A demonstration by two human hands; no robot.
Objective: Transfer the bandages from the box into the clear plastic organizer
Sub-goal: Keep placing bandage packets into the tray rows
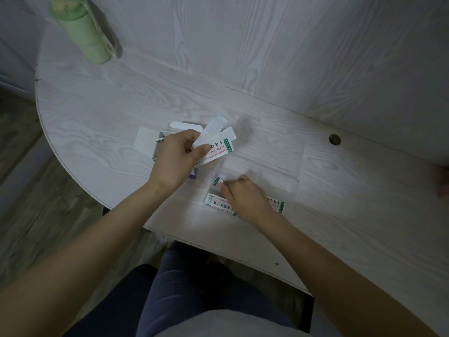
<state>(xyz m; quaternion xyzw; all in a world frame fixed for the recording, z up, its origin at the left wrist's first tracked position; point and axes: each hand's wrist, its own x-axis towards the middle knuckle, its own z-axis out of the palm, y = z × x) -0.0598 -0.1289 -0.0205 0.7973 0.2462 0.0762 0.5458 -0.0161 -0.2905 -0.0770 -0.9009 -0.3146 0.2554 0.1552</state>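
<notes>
A single head-worn wide-angle view was given, aimed forward and steeply down at the white wood-grain table [102,117] from close above; both forearms were seen entering from the bottom edge, with the lap underneath.

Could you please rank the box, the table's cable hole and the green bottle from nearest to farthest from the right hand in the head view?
From the right hand:
1. Box, left, behind the left hand.
2. Cable hole, far right.
3. Green bottle, far-left corner.
</notes>
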